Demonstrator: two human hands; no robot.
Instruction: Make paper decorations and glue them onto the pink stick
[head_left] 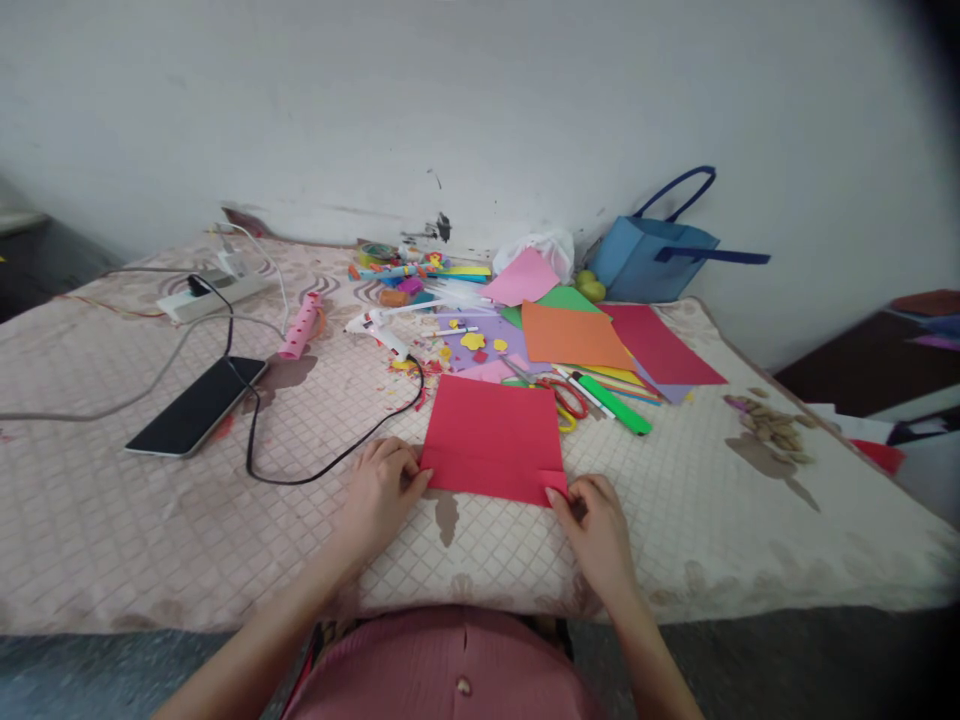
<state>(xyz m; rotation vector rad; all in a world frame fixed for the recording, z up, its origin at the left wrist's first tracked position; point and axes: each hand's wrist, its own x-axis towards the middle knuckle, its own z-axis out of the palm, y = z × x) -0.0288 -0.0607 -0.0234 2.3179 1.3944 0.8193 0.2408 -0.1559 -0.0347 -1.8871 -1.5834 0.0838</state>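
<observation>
A red sheet of paper (491, 435) lies in front of me, with a crease across its lower part. My left hand (384, 492) pinches its lower left corner between thumb and fingers. At the lower right corner, my right hand (596, 525) pinches the paper the same way. Just beyond the sheet's right edge are red-handled scissors (571, 398), yellow scissor handles (568, 420) and a green cutter (616, 404). A white glue gun (381, 332) rests past the sheet's upper left.
Coloured papers (576, 335) and paper scraps spread behind the sheet. A black cable loops left near a tablet (199, 408), a pink tube (302, 326) and a power strip (217, 295). A blue bag (645, 262) stands back right; shells (776, 428) lie right.
</observation>
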